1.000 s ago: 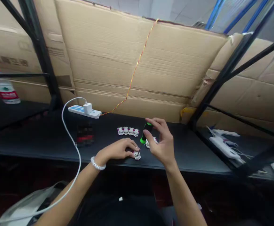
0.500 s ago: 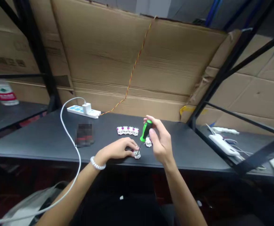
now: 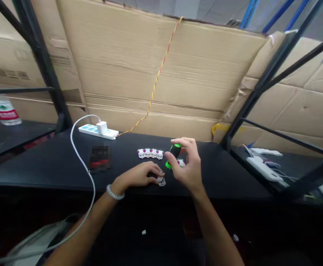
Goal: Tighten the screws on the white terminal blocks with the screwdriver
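My left hand point(image 3: 139, 176) rests on the black table point(image 3: 53, 162) with its fingers pinched on a small white and purple part point(image 3: 161, 181). My right hand point(image 3: 187, 166) grips a screwdriver point(image 3: 173, 155) with a green and black handle, held nearly upright. Its tip points down onto the part under my left fingers. A row of several similar white parts point(image 3: 150, 153) lies just behind. One more white part point(image 3: 181, 163) shows beside my right hand.
A white power strip point(image 3: 97, 131) with a plugged charger and white cable point(image 3: 81, 162) lies at the back left. A blurred dark red object point(image 3: 99, 159) sits left of my hands. Cardboard sheets line the back. A bottle point(image 3: 0, 107) stands far left. White devices point(image 3: 261, 162) lie right.
My right hand has shifted its grip on the screwdriver handle, fingers turning round it. My left hand has stayed on the small part. The view has shifted slightly.
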### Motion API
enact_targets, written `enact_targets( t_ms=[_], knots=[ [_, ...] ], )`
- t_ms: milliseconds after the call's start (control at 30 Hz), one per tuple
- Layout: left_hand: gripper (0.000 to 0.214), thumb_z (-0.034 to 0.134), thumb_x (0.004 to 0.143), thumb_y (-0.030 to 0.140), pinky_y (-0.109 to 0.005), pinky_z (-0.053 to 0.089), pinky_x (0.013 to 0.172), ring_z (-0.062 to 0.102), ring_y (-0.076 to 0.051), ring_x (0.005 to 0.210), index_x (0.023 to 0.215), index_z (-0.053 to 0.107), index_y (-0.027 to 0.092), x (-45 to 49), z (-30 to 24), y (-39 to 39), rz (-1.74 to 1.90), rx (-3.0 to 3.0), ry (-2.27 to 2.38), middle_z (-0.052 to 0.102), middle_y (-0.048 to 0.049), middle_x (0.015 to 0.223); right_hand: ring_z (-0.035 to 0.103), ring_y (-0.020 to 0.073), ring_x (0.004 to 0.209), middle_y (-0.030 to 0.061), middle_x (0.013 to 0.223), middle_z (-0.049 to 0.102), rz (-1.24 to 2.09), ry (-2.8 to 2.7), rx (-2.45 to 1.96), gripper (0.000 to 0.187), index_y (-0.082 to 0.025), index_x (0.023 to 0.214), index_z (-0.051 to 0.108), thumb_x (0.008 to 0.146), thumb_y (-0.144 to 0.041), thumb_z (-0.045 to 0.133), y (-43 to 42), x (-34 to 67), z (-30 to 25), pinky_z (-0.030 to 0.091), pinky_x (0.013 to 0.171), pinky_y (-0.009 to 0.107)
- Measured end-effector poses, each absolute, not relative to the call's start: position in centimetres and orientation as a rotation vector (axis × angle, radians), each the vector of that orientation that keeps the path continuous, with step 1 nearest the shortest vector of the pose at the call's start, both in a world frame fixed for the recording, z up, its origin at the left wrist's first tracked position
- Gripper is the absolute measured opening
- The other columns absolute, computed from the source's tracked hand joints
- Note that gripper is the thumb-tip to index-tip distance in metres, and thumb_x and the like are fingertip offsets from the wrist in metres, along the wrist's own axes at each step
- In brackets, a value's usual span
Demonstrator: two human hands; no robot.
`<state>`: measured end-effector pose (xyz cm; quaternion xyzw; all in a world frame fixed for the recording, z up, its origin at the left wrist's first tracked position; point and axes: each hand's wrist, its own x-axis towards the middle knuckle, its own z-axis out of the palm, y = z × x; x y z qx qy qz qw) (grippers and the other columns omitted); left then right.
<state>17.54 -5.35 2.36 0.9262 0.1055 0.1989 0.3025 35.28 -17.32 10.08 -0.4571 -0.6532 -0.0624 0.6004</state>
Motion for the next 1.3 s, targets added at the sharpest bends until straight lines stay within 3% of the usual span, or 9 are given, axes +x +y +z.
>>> enact_targets(
  t_ms=[167, 333, 500, 667, 800, 967, 1167, 1300],
  knots=[
    [0.021, 0.084, 0.091, 0.023, -0.036, 0.051, 0.109, 0.071, -0.025, 0.117, 0.112, 0.085, 0.023, 17.54, 2.42, -5.39, 0.521, 2.440, 0.293, 0.079, -0.0081, 0.123, 0.069, 0.0246, 0.120, 0.0096, 0.130, 0.071, 0.039, -1.577, -0.977, 0.036, -0.026, 0.140, 0.063, 0.108, -0.026, 0.046, -17.30, 35.52, 10.18, 0.057, 0.104, 0.045],
    [0.019, 0.084, 0.091, 0.024, -0.037, 0.051, 0.110, 0.072, -0.025, 0.116, 0.111, 0.085, 0.024, 17.54, 2.37, -5.39, 0.529, 2.450, 0.292, 0.079, -0.0077, 0.122, 0.067, 0.0251, 0.107, 0.0096, 0.119, 0.065, -0.147, -1.535, -1.083, 0.031, -0.026, 0.127, 0.072, 0.097, -0.032, 0.069, -17.48, 35.44, 10.44, 0.060, 0.090, 0.041],
    [0.021, 0.084, 0.091, 0.024, -0.036, 0.051, 0.109, 0.072, -0.025, 0.116, 0.112, 0.085, 0.024, 17.61, 2.22, -5.33, 0.537, 2.430, 0.280, 0.080, -0.0084, 0.122, 0.068, 0.0255, 0.117, 0.0098, 0.127, 0.070, 0.017, -1.602, -0.994, 0.040, -0.026, 0.143, 0.064, 0.109, -0.029, 0.043, -17.50, 35.44, 10.38, 0.057, 0.103, 0.044],
    [0.019, 0.084, 0.090, 0.022, -0.036, 0.051, 0.109, 0.072, -0.026, 0.116, 0.109, 0.086, 0.024, 17.63, 2.25, -5.37, 0.521, 2.443, 0.295, 0.079, -0.0074, 0.122, 0.067, 0.0249, 0.103, 0.0094, 0.117, 0.065, -0.145, -1.557, -1.078, 0.034, -0.026, 0.131, 0.070, 0.098, -0.032, 0.067, -17.43, 35.31, 10.35, 0.059, 0.091, 0.042],
    [0.021, 0.085, 0.090, 0.021, -0.036, 0.051, 0.109, 0.071, -0.026, 0.118, 0.111, 0.085, 0.024, 17.64, 2.34, -5.44, 0.502, 2.440, 0.308, 0.079, -0.0072, 0.123, 0.069, 0.0247, 0.115, 0.0090, 0.125, 0.072, 0.036, -1.627, -0.984, 0.041, -0.027, 0.146, 0.060, 0.109, -0.028, 0.041, -17.33, 35.44, 10.27, 0.056, 0.104, 0.046],
    [0.019, 0.084, 0.091, 0.022, -0.036, 0.050, 0.111, 0.071, -0.025, 0.118, 0.109, 0.085, 0.024, 17.61, 2.45, -5.51, 0.509, 2.450, 0.302, 0.079, -0.0076, 0.122, 0.066, 0.0264, 0.107, 0.0101, 0.117, 0.068, -0.157, -1.580, -1.059, 0.031, -0.025, 0.128, 0.070, 0.099, -0.036, 0.065, -17.48, 35.20, 10.51, 0.059, 0.091, 0.042],
    [0.020, 0.084, 0.091, 0.023, -0.035, 0.051, 0.109, 0.072, -0.025, 0.117, 0.111, 0.085, 0.024, 17.58, 2.66, -5.61, 0.525, 2.445, 0.290, 0.079, -0.0080, 0.123, 0.069, 0.0221, 0.104, 0.0075, 0.119, 0.070, 0.013, -1.609, -0.969, 0.045, -0.026, 0.150, 0.057, 0.110, -0.027, 0.037, -17.60, 35.28, 10.40, 0.058, 0.093, 0.040],
    [0.019, 0.084, 0.090, 0.021, -0.035, 0.051, 0.110, 0.072, -0.025, 0.116, 0.109, 0.086, 0.024, 17.65, 2.48, -5.48, 0.532, 2.435, 0.274, 0.080, -0.0071, 0.122, 0.064, 0.0219, 0.096, 0.0079, 0.110, 0.060, -0.185, -1.568, -1.026, 0.033, -0.022, 0.131, 0.072, 0.102, -0.032, 0.062, -17.60, 35.22, 10.59, 0.058, 0.088, 0.039]
  ],
)
